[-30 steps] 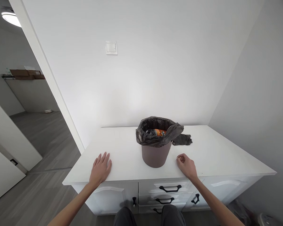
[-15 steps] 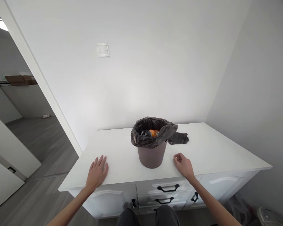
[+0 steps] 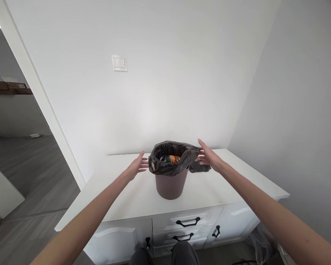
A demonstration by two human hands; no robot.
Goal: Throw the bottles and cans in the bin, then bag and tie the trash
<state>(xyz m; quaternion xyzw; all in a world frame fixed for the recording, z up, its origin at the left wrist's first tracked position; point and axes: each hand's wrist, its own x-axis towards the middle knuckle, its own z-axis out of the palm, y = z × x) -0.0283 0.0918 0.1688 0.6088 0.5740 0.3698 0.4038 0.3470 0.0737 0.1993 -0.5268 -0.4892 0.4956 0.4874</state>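
Note:
A brown trash can (image 3: 169, 187) stands upright on the white cabinet top. Its black bag liner (image 3: 165, 170) is folded over the rim, and inside lie an orange can (image 3: 174, 159) and some dark items. To the left of the rim, my left hand (image 3: 138, 166) is open, fingertips close to the liner. On the other side my right hand (image 3: 208, 157) is open too, its fingers by the liner's gathered edge; whether they touch it I cannot tell. Behind the can's right side lies a folded black bag (image 3: 200, 167).
The white cabinet (image 3: 121, 206) has drawers and doors with black handles below its top. A light switch (image 3: 119, 63) is on the wall behind. A doorway opens at the left, and a clear plastic bag (image 3: 260, 243) lies on the floor at the right.
Both hands have lifted off the cabinet top and moved up and inward to either side of the trash can. My right hand's fingers have spread from a curl. The view has shifted slightly.

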